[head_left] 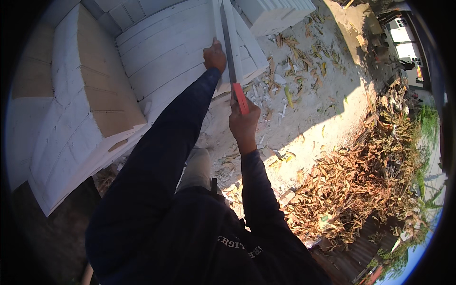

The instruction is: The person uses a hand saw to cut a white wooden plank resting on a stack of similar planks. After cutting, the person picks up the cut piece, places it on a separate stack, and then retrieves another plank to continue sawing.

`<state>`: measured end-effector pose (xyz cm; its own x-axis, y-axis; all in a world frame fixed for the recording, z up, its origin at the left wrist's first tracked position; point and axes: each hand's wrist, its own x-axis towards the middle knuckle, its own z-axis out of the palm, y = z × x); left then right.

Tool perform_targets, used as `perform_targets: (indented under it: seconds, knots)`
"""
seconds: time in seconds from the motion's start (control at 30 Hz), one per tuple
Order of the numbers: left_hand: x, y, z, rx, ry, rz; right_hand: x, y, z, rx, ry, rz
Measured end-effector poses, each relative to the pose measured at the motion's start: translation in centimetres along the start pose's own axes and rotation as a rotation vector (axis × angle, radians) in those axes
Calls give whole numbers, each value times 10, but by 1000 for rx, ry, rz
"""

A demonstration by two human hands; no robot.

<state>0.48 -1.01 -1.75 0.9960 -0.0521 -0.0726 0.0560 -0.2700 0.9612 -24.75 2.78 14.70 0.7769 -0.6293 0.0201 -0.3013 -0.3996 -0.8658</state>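
Near the right edge of the white stack [159,52], the right grip [244,121] suitably holds the likely stiff saw [230,54] by its red handle [241,97], the left grip [216,58] one cannot tell.

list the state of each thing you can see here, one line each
saw, held, blade with white material on both sides
right hand, closed around the saw's red handle
left hand, curled against the white strip, grip unclear
white blocks, stacked
ground, partly sunlit, littered
leaf heap, mostly brown, dry-looking, largely sunlit
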Motion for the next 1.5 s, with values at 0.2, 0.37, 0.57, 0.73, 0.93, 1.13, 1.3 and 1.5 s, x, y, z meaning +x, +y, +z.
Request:
perform_targets:
  seconds: [0.2,0.37,0.57,0.73,0.93,1.13,1.3,1.5]
  knots:
    - [0,-5,-7,55,41,-15,-98,22,-17,-27,26,-43]
    - [-1,-2,1,-28,5,-23,-13,2,1,-1,21,-27]
    - [-4,-2,-11,87,22,-57,-77,22,-5,-34,54,-58]
    - [-2,-4,-3,36,44,-9,-76,16,-9,43,45,34]
    - [16,-15,-2,-28,-37,36,-68,27,-4,-39,53,-11]
    - [5,-10,-3,-115,35,56,-87,25,-14,8,51,37]
    - [13,-16,0,-38,75,111,-57,14,-14,-7,-9,79]
    - [3,-4,-7,-12,36,54,-133,42,-33,-40,20,-1]
